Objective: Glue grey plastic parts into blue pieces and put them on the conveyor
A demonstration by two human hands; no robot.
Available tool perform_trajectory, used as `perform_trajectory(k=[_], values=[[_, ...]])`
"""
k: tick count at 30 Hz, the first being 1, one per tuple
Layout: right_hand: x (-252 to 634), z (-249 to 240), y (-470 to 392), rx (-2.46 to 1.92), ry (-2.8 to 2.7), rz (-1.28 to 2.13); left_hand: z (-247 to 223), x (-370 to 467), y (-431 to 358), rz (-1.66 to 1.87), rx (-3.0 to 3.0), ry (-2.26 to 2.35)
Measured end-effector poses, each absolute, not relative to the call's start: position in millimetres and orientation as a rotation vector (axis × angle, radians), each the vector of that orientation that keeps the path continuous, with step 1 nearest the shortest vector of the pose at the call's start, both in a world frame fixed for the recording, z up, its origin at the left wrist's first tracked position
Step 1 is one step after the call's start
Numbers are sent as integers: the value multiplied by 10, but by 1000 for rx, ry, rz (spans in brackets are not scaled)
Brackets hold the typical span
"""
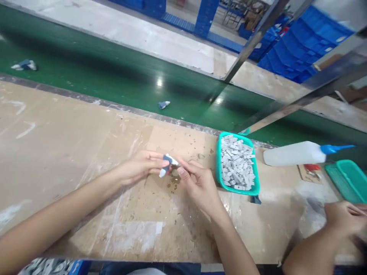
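Near the middle of the worktable, my left hand (143,167) pinches a small dark blue and white part (166,164) between thumb and fingers. Close against the part's right side is my right hand (197,183), its thumb and index finger nearly together; what they hold, if anything, is too small to make out. Small wet-looking spots mark the brown table (137,198) below the hands. To the right of my right hand stands a green basket (218,164) filled with small grey-white pieces (237,162).
A white bottle (295,153) with a blue nozzle lies right of the basket. Another person's hand (342,217) is at the right edge near a second green basket (354,179). Beyond the table, a green belt (114,84) carries small blue and white parts (164,104). A metal post rises behind.
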State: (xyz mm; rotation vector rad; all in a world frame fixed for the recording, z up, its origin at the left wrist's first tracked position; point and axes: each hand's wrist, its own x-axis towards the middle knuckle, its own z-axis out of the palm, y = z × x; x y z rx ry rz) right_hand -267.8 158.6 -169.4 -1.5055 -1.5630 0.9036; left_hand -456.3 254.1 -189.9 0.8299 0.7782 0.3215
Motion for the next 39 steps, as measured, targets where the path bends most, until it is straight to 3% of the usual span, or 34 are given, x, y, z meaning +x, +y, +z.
perform_trajectory(k=[10,17,23,28,32,39], values=[[-1249,-1822,1524,-2037,-1424,0,-2149,-3611,4252,682,1853,1342],[-795,-1956,1931,-2018,-1676,34,-2304,-3876,4392,1042,2076,1481],[-843,-1948,1897,-1967,-1666,33,-2385,-4265,4525,780,2016,1696],[-1250,-1789,1504,-1790,-1492,236,-2136,-4285,4233,836,1983,1652],[-1918,-1857,1245,-1580,-1534,581,-1933,-4296,3539,836,1741,1222],[-2605,-2318,1297,-1410,-1616,429,-1962,-4431,2512,811,916,949]])
